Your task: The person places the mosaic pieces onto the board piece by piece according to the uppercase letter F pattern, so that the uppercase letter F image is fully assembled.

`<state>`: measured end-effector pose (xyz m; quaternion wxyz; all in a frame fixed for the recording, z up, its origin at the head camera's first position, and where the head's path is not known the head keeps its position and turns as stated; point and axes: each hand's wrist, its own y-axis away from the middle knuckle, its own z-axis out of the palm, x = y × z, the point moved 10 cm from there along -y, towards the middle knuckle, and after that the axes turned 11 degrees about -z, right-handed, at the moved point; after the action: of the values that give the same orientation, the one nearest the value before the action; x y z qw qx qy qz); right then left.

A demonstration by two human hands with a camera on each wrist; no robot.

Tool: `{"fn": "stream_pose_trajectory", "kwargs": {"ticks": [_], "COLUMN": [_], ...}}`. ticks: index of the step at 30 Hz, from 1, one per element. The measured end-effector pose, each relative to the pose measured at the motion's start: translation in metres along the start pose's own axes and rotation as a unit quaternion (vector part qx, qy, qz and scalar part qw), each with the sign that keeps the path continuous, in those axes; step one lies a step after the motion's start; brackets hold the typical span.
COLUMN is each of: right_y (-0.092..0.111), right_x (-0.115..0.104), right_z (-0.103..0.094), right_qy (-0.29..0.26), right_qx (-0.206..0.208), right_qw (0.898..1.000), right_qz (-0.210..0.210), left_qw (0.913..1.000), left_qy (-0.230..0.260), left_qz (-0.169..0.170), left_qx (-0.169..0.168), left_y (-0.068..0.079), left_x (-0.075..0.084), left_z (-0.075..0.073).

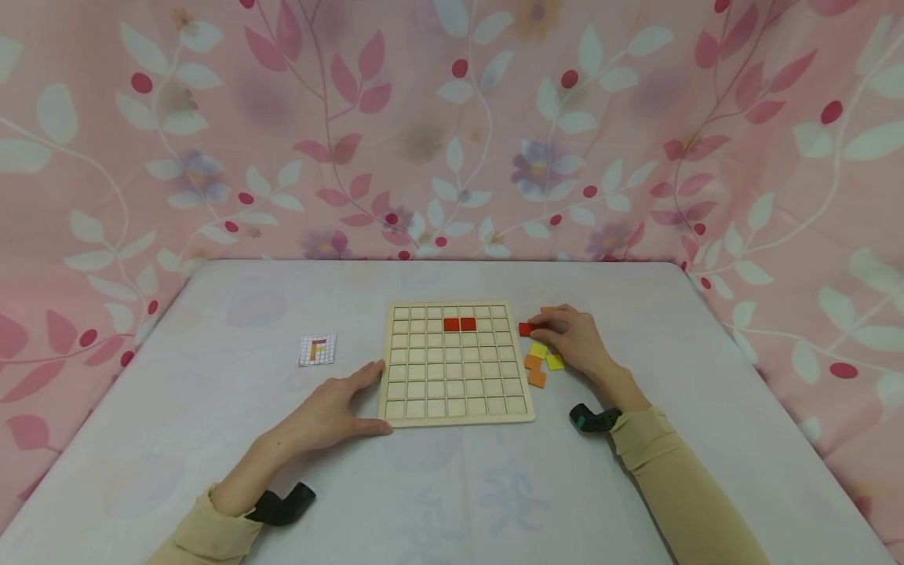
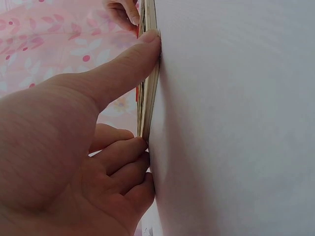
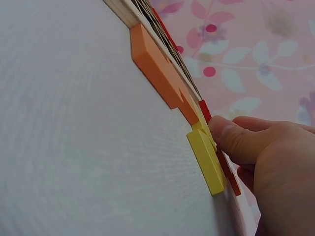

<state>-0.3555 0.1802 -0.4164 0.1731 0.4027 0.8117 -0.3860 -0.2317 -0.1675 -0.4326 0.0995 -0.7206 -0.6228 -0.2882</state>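
Observation:
A pale wooden grid board (image 1: 455, 384) lies on the table with two red square tiles (image 1: 460, 324) side by side in its upper cells. My left hand (image 1: 325, 412) rests against the board's left edge and near corner, thumb and fingers spread apart; its thumb (image 2: 125, 61) touches the edge in the left wrist view. Just beyond the board's right side, my right hand (image 1: 575, 341) pinches a red tile (image 1: 526, 329) between thumb and fingertips. In the right wrist view that red tile (image 3: 205, 110) shows partly, the rest being behind the thumb.
Yellow tiles (image 1: 555, 362) and orange tiles (image 1: 537, 378) lie loosely right of the board, beside and under the right hand. A small gridded pattern card (image 1: 317, 350) lies left of the board. Behind the table hangs a floral cloth (image 1: 424, 133).

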Motion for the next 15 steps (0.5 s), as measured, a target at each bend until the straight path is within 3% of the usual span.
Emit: {"fn": "stream_pose_trajectory", "kwargs": {"ticks": [7,15], "right_y": [-0.0015,-0.0094], "right_x": [0.0038,-0.0046], "right_z": [-0.0028,0.0019], "right_qy": [-0.007,-0.015], "right_qx": [0.011,-0.002], "right_qw": [0.999,0.999], "right_qz": [0.032,0.038], "left_qw": [1.0000,1.0000], "left_qy": [0.004,0.004], "left_qz": [0.001,0.002], "left_qx": [-0.003,-0.003], "left_y": [-0.0001,0.0007], "left_x": [0.0007,0.0006], "left_z": [0.0001,0.0000]}}
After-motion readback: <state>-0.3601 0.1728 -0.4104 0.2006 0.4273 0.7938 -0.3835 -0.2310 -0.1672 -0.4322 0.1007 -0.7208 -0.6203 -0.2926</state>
